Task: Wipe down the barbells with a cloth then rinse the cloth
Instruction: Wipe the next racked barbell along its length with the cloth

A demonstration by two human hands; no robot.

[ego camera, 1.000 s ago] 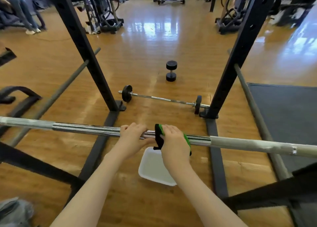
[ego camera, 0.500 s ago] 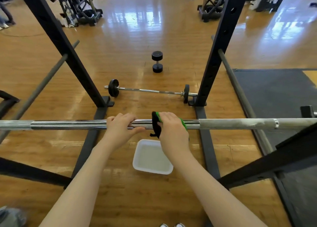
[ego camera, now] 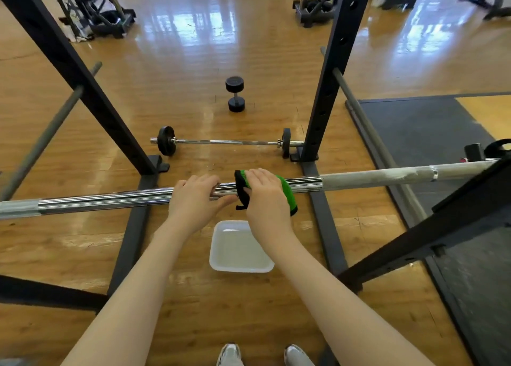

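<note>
A long chrome barbell [ego camera: 110, 198] lies across the rack in front of me, its right part dull grey. My left hand [ego camera: 197, 200] grips the bar just left of centre. My right hand [ego camera: 266, 197] holds a green and black cloth [ego camera: 286, 193] wrapped over the bar right beside the left hand. On the floor under my hands stands a white square basin [ego camera: 240, 266] with water in it. A second, short barbell [ego camera: 226, 142] with small black plates lies on the floor beyond.
Black rack uprights [ego camera: 330, 83] rise left and right, with base rails on the wooden floor. A black dumbbell [ego camera: 235, 98] lies farther out. A dark mat [ego camera: 431, 128] covers the floor at right. Gym machines stand at the back. My shoes [ego camera: 231, 356] show at the bottom edge.
The view has tilted downward, so my shoes come into sight. Both hands stay on the bar, close together, the cloth still wrapped under my right hand.
</note>
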